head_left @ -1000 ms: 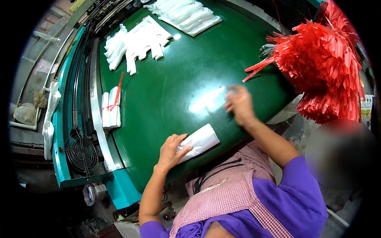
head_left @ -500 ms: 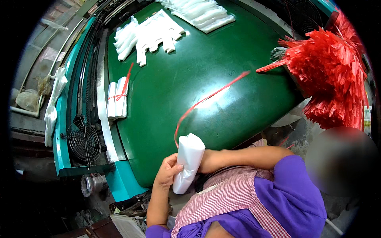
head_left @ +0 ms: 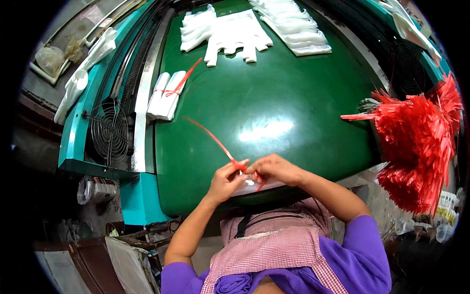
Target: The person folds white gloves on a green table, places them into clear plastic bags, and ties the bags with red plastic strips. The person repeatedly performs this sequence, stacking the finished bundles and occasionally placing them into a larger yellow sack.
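Observation:
At the near edge of the green tabletop [head_left: 220,100], both my hands meet over a roll of white plastic bags [head_left: 268,189], which they largely cover. My left hand [head_left: 227,181] pinches a red plastic strip [head_left: 215,139], whose long end reaches up and to the left. My right hand [head_left: 278,169] is closed on the same strip, its fingers close to the left ones; a short red end shows below them. Whether the strip is knotted is hidden by the fingers. Further left lies a bundle of white rolls [head_left: 166,98] bound with red strip.
Stacks of white bags [head_left: 235,34] and a fanned pile [head_left: 296,29] lie at the far side. A thick bunch of red strips [head_left: 416,142] hangs at the right edge, one end jutting over the table. Teal machine frames with a wire fan guard [head_left: 110,132] flank the left.
The white roll has gone from standing tilted in my left hand to lying at the table edge. My right hand has come out from behind it, and both hands now work the strip.

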Motion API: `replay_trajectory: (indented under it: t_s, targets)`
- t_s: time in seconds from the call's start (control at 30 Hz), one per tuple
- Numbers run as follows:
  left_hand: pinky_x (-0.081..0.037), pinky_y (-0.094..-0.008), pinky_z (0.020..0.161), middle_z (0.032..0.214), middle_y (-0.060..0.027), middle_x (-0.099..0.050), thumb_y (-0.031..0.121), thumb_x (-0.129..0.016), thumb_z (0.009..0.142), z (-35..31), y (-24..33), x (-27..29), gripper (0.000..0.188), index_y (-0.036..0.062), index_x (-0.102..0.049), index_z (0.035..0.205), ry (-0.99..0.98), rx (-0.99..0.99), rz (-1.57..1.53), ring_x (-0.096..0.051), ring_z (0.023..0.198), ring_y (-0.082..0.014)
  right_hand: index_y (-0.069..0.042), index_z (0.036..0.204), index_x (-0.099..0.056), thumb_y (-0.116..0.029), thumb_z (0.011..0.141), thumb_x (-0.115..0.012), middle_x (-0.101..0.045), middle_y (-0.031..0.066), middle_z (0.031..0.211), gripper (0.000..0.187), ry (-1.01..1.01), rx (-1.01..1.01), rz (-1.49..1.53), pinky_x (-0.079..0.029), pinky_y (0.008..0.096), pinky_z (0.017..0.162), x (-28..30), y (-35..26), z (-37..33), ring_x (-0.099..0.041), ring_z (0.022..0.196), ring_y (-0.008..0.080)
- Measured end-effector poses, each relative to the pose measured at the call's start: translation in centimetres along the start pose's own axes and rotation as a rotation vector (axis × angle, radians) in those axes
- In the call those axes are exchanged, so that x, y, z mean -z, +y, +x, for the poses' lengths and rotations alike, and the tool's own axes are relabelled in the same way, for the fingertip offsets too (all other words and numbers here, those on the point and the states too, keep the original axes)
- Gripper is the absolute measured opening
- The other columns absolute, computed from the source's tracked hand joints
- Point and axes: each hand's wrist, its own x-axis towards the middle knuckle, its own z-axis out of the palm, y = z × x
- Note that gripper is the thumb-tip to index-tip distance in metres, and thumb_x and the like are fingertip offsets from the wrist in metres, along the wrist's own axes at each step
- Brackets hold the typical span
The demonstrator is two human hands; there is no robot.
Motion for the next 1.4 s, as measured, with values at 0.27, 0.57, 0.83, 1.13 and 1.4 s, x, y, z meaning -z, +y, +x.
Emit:
replay_trajectory:
  t_s: [0.27, 0.57, 0.83, 1.13, 1.4]
  targets:
    - [-0.047, -0.0203, 0.055, 0.074, -0.0008, -0.064, 0.005, -0.066, 0.085, 0.6, -1.3, 0.1, 0.006, -0.0002, -0.065, 0.088, 0.064, 0.255, -0.338, -0.057, 0.062, -0.0055, -0.005, 0.090, -0.061, -0.014, 0.080, -0.065, -0.056, 0.0110, 0.086, 0.013, 0.108, 0.768, -1.343, -0.049, 0.0399, 0.062, -4.8, 0.9, -1.7, -0.057, 0.073, 0.0286]
    - [-0.047, -0.0375, 0.070, 0.088, -0.0094, -0.056, 0.003, -0.070, 0.072, -0.9, 0.4, -1.0, 0.015, 0.0065, -0.057, 0.078, -0.092, -0.618, 0.422, -0.056, 0.080, -0.0304, 0.001, 0.097, -0.064, -0.002, 0.086, -0.056, -0.062, 0.0104, 0.081, 0.013, 0.165, 0.520, -0.919, -0.048, 0.0294, 0.060, -0.6, 2.4, 1.9, -0.059, 0.069, 0.0173]
    - [-0.044, -0.0318, 0.055, 0.070, -0.0116, -0.056, 0.008, -0.064, 0.080, 3.6, -2.4, 6.9, 0.011, -0.0010, -0.058, 0.076, 0.241, -0.039, 0.502, -0.056, 0.059, -0.0220, -0.002, 0.086, -0.058, -0.019, 0.067, -0.073, -0.058, 0.0136, 0.095, 0.029, 0.011, 0.620, -1.355, -0.050, 0.0422, 0.068, -3.4, 2.0, -0.7, -0.059, 0.083, 0.0275]
    - [-0.047, -0.0331, 0.088, 0.119, -0.0098, -0.056, 0.033, -0.059, 0.092, 6.8, -3.2, 12.1, 0.040, 0.0020, -0.057, 0.117, 0.605, -0.108, 0.018, -0.055, 0.107, -0.0186, -0.006, 0.128, -0.045, -0.027, 0.080, -0.067, -0.062, 0.0187, 0.094, 0.056, 0.529, 0.433, -1.464, -0.049, 0.0430, 0.079, 3.0, -3.4, 12.7, -0.061, 0.085, 0.0335]
    - [-0.027, -0.0523, 0.106, 0.136, -0.0081, -0.048, 0.014, -0.062, 0.082, 12.3, -10.5, 17.9, 0.029, 0.0099, -0.063, 0.111, 0.433, -0.134, 1.219, -0.036, 0.133, -0.0299, -0.005, 0.126, -0.048, -0.007, 0.078, -0.059, -0.052, 0.0171, 0.124, 0.049, 0.575, 0.938, -1.515, -0.038, 0.0449, 0.096, 11.8, -8.0, 29.8, -0.047, 0.117, 0.0334]
